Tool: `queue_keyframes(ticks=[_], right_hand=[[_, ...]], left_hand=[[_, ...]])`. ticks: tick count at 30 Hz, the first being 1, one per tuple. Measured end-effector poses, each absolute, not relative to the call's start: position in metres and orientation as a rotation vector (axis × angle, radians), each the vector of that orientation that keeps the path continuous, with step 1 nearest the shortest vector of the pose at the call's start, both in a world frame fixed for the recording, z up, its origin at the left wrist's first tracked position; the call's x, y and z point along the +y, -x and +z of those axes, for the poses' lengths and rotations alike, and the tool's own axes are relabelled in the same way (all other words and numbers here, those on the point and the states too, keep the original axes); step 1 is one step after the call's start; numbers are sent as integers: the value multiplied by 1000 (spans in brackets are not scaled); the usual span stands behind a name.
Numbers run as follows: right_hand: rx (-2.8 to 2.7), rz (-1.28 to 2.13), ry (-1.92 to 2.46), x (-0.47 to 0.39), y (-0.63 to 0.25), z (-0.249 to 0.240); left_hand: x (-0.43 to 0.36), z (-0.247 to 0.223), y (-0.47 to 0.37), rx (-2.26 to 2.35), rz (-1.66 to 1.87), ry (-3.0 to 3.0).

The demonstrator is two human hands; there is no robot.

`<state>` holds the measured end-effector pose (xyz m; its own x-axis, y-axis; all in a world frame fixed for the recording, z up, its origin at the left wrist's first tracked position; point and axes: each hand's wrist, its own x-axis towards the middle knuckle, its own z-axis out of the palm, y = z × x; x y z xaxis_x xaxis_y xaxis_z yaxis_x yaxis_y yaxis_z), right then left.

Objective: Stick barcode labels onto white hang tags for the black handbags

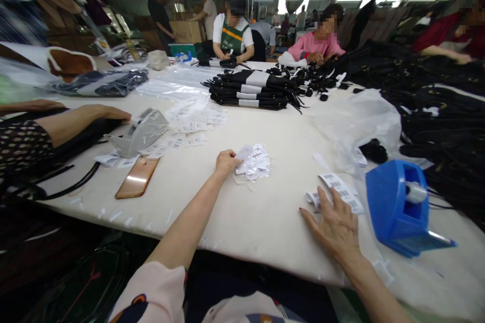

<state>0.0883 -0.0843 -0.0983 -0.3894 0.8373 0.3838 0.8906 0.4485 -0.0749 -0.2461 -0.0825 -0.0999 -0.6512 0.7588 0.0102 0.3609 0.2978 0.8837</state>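
Note:
My left hand (226,162) is closed at the left edge of a small pile of clear plastic packets with white labels (257,160), its fingertips pinching the edge of one packet. My right hand (337,222) has its fingers spread over the table, the fingertips at the lower edge of a curling sheet of printed barcode labels (341,189). To the right of that hand stands a blue tape dispenser (394,207).
On the white table (265,232) lie a phone (137,177), a grey tape dispenser (142,131), scattered labels (189,128), stacked black goods (250,88) and a plastic bag (359,116). A co-worker's arm (76,121) reaches in from the left. Several people stand beyond.

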Motion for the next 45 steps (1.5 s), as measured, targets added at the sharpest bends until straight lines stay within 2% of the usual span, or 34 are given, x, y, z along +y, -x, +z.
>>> queue_keyframes(ticks=[4,8,11,14,18,21,25,28,36,45], right_hand=[[-2274,-31,1281,-88,-66,-73],[-2080,575,1078,-82,-18,-54],[-1740,935,1205,-62,8,-50],[-1633,706,1184,-47,10,-51],[-2010,461,1032,-40,-5,-60],[-2013,655,1090,-38,-3,-67],[-1410,1279,1093,-36,18,-68],[-1089,1529,972,-34,33,-67],[-1237,1609,911,-22,30,-68],[-1058,1537,1014,-9,29,-80]], left_hand=[[-82,-80,240,2095,1513,-896],[-71,-58,210,1829,1834,-678],[-63,-57,180,1627,1711,-845],[-64,-62,158,1541,1481,-1069],[-67,-70,151,1503,1363,-1143],[-66,-75,152,1459,1358,-1067],[-63,-86,147,1310,1549,-771],[-63,-94,143,1235,1491,-721],[-69,-91,136,1191,1307,-800],[-70,-88,132,1072,1245,-635]])
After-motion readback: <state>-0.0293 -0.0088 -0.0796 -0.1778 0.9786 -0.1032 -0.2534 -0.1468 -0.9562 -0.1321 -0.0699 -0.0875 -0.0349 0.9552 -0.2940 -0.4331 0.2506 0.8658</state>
